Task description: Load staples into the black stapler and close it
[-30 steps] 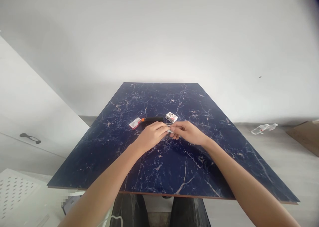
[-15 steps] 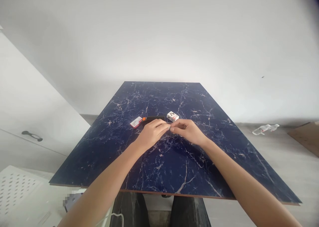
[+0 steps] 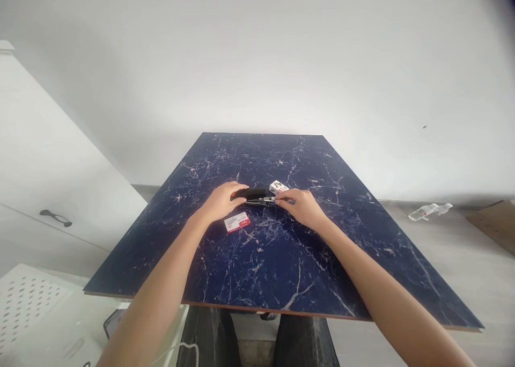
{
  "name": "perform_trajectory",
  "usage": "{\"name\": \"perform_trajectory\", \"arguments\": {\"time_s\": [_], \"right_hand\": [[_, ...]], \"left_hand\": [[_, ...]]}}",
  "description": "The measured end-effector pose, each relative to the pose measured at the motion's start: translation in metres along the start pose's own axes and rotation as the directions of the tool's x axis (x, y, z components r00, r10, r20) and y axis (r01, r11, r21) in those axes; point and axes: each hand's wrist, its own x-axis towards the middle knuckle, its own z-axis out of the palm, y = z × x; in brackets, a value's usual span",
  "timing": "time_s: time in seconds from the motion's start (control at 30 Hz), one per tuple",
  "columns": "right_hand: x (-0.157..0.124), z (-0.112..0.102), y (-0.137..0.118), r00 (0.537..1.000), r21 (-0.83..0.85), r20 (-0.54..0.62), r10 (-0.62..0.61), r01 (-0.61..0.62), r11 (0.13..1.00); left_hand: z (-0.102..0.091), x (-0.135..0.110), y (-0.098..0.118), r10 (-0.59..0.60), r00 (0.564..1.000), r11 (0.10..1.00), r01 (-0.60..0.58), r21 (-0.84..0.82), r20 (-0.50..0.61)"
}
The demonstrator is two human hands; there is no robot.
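Black stapler (image 3: 253,193) lies flat mid-worktop (image 3: 281,270). My left hand (image 3: 219,202) is curled over its rear end and my right hand (image 3: 302,207) is at its metal nose, fingers (image 3: 282,197) pressed together in a pinch; whether anything sits between them is too small to tell. Stiff, likely weighty for its size and hinged, so best gripped across the body. One small box (image 3: 278,186) sits just behind it, and a red-and-white box (image 3: 236,222) lies near my left hand.

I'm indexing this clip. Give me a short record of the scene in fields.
Surface: dark blue marbled table
Left hand: grips the left end of a black stapler
Right hand: fingertips at the stapler's metal front end
Near left hand: red and white box, flat on the table
Near right hand: white box, beyond the fingertips
Floor: plastic bottle on its side
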Motion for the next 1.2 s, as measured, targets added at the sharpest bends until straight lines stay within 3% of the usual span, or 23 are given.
{"name": "perform_trajectory", "arguments": {"time_s": [0.47, 0.73, 0.87, 0.93, 1.03, 1.2], "right_hand": [[0.007, 0.007, 0.004, 1.0, 0.061, 0.017, -0.002, 0.001, 0.998], [0.004, 0.007, -0.001, 1.0, 0.007, 0.029, 0.0, 0.0, 1.0], [-0.005, -0.008, -0.008, 0.99, -0.078, -0.031, 0.136, -0.138, 0.987], [-0.009, -0.016, -0.013, 0.977, -0.057, 0.008, 0.215, -0.214, 0.975], [-0.012, -0.021, -0.019, 0.97, -0.013, 0.083, 0.23, -0.23, 0.973], [-0.015, -0.011, -0.034, 0.971, -0.019, 0.075, 0.226, -0.225, 0.974]], "left_hand": [[0.001, -0.001, 0.0, -0.013, 1.0, 0.992, 0.016, -0.128, 0.024], [-0.002, -0.001, 0.002, -0.034, 0.999, 0.996, 0.037, -0.08, 0.038], [-0.008, -0.005, -0.004, -0.082, 0.995, 0.997, 0.081, 0.017, 0.059], [-0.01, -0.007, -0.009, -0.116, 0.991, 0.992, 0.112, 0.062, 0.066], [-0.011, -0.008, -0.014, -0.157, 0.986, 0.985, 0.152, 0.084, 0.063], [-0.007, -0.006, -0.014, -0.155, 0.986, 0.987, 0.153, 0.044, 0.054]]}}
